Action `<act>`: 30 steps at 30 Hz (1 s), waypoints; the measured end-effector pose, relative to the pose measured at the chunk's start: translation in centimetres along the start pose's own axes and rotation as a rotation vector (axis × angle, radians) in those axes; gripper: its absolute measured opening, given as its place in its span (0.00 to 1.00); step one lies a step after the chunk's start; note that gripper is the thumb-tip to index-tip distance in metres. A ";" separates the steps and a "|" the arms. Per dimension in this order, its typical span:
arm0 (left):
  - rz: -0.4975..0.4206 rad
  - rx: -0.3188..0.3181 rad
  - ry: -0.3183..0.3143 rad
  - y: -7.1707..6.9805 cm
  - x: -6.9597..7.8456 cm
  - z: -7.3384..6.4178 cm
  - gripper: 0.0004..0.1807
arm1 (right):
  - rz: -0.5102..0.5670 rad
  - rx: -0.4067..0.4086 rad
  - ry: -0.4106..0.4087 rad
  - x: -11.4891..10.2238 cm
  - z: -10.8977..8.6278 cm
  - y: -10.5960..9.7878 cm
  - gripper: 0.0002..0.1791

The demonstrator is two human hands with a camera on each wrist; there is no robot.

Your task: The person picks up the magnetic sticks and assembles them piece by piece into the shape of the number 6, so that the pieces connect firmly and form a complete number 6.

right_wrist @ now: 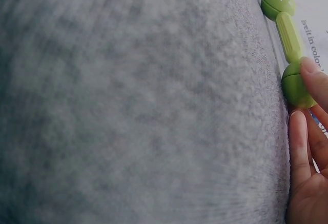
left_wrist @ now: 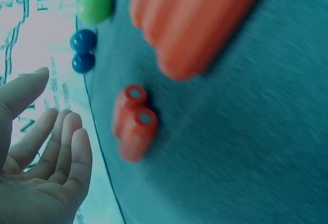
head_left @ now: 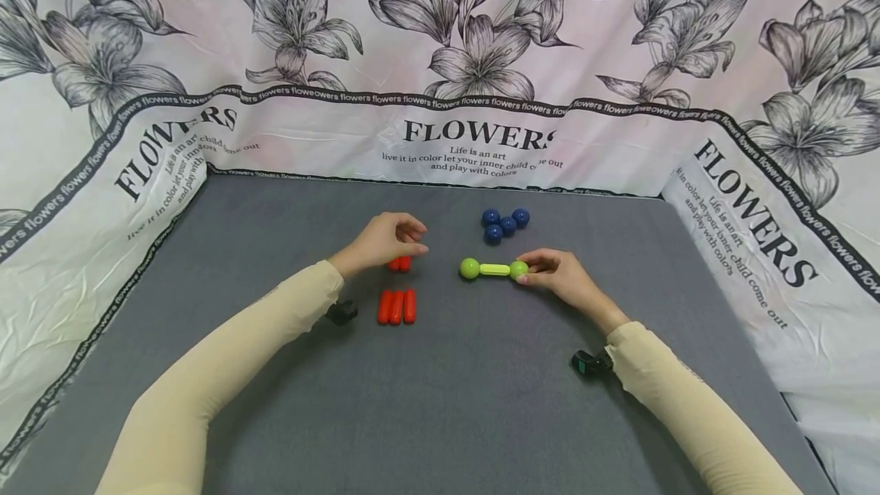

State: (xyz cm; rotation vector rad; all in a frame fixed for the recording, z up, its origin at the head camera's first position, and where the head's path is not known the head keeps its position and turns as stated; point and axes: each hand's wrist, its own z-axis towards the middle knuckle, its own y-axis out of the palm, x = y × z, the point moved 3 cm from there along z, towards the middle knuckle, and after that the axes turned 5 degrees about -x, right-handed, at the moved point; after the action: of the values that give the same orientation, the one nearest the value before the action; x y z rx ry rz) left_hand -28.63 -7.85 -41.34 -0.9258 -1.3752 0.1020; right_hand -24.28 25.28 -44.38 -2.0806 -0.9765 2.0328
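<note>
My right hand pinches the right green ball of a dumbbell-shaped piece. Its short yellow-green rod runs across to a second green ball. In the right wrist view the thumb lies on the near ball. My left hand hovers with loosely bent fingers and holds nothing. Beneath it, partly hidden in the head view, are two short red rods; the left wrist view shows grey discs in their ends. Three more red rods lie side by side nearer to me.
Several dark blue balls sit in a cluster behind the green piece. A grey cloth covers the table. White flower-printed fabric rises along the back and both sides. Each wrist carries a small black device.
</note>
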 end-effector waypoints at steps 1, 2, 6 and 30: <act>0.002 0.015 -0.005 -0.2 -0.4 -0.2 0.24 | 0.000 0.000 0.003 0.0 0.0 0.0 0.20; 0.004 0.030 -0.012 -0.3 -0.8 -0.4 0.24 | 0.000 -0.001 0.007 0.0 0.0 0.0 0.20; 0.019 0.072 -0.042 -0.9 -2.3 -1.1 0.26 | 0.002 -0.002 0.008 0.0 0.0 0.1 0.20; 0.077 0.047 -0.079 -0.2 -6.0 -2.1 0.24 | -0.005 0.000 -0.004 1.7 0.5 0.1 0.21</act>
State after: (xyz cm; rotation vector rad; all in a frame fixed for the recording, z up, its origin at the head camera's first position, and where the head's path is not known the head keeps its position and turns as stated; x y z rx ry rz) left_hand -28.36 -12.45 -45.76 -0.9440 -1.4037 0.2307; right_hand -24.87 25.83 -46.02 -2.0720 -0.9812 2.0358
